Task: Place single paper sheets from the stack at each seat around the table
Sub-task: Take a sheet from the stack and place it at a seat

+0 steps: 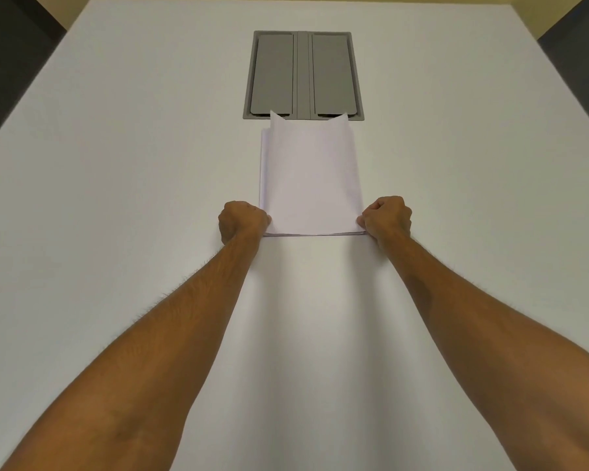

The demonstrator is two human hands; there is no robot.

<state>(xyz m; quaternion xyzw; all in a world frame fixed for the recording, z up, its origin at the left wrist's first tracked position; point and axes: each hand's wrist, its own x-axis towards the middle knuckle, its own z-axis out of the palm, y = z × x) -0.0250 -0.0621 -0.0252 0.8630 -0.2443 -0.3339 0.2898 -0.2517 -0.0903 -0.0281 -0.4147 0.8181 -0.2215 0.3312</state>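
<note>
A stack of white paper sheets [309, 185] lies on the white table [116, 185], straight ahead of me. My left hand [241, 220] pinches the stack's near left corner, fingers curled into a fist. At the near right corner, my right hand [386, 215] grips in the same way. The top sheet is lifted: its far corners curl up and overlap the grey panel behind. Several sheet edges show at the near side of the stack between my hands.
A grey recessed cable panel [303, 74] with two flaps is set into the table just beyond the stack. Dark chair backs show at the far left [11, 52] and far right [578, 73] table edges.
</note>
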